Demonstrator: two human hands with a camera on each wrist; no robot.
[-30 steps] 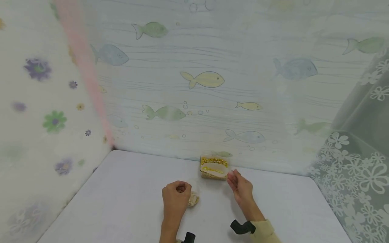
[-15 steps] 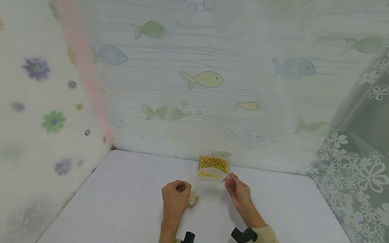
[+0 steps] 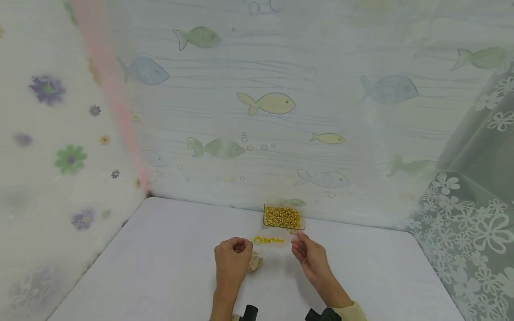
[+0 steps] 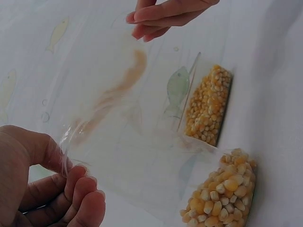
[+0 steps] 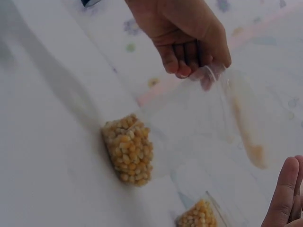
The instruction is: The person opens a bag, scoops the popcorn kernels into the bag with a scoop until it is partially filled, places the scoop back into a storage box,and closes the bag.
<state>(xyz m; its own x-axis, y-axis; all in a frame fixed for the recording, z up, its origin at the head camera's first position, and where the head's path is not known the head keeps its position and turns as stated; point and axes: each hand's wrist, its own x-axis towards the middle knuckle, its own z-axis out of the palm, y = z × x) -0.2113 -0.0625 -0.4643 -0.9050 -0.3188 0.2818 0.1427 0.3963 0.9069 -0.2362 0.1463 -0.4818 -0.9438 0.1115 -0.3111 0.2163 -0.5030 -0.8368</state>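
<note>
My left hand pinches the upper edge of a clear plastic bag between thumb and fingertips. Corn kernels fill the bottom of the bag, which rests on the table. In my right hand the fingers hold one end of a clear, shallow scoop. A row of yellow kernels lies in it. The scoop's far end is beside the left fingertips, near the top of the bag. In the wrist views its kernels look like a blurred orange streak; whether it is inside the bag's mouth I cannot tell.
A clear rectangular box of corn kernels stands near the table's back edge, just beyond the scoop. The white table meets a fish-patterned curtain behind. Black camera mounts sit on both wrists.
My right hand has drawn the scoop with its kernels from over the box toward me and left, to the bag. My left hand has stayed in place.
</note>
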